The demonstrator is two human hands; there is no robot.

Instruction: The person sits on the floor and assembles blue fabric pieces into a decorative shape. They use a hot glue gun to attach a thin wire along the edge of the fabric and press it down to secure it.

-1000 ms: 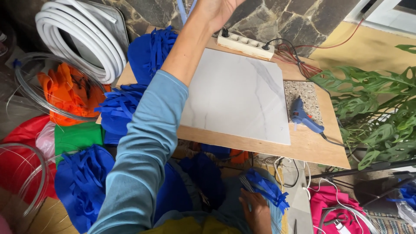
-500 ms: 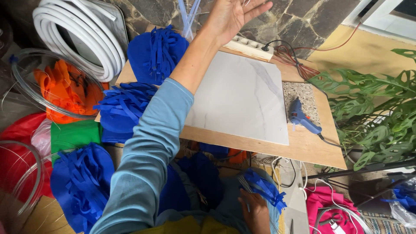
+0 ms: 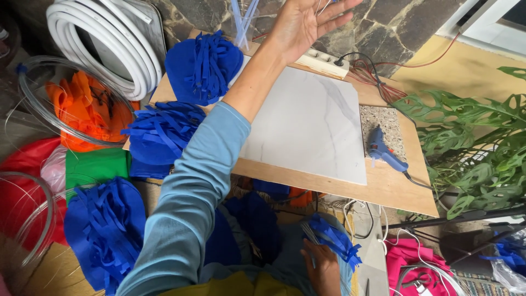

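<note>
My left hand (image 3: 304, 22) is stretched far forward in a light-blue sleeve, palm open and fingers spread, holding nothing. It hovers above a white power strip (image 3: 323, 61), beside some clear sticks (image 3: 244, 19) standing upright. My right hand (image 3: 322, 267) stays low near my lap, closed on a bundle of blue fringed fabric (image 3: 334, 238) with thin stems. A white marble tile (image 3: 312, 126) lies on a wooden board (image 3: 383, 189) under my forearm. A blue glue gun (image 3: 383, 153) rests at the tile's right edge.
Piles of cut blue fabric (image 3: 203, 66) (image 3: 161, 134) (image 3: 104, 230) lie left of the tile. Orange fabric (image 3: 82, 112) sits inside clear tubing, with a white hose coil (image 3: 104, 38) behind. Green plant leaves (image 3: 476, 142) crowd the right; cables run below the board.
My left hand, partly cut off at the top edge before, is now in full view with fingers spread wide. The right hand keeps the blue bundle in place.
</note>
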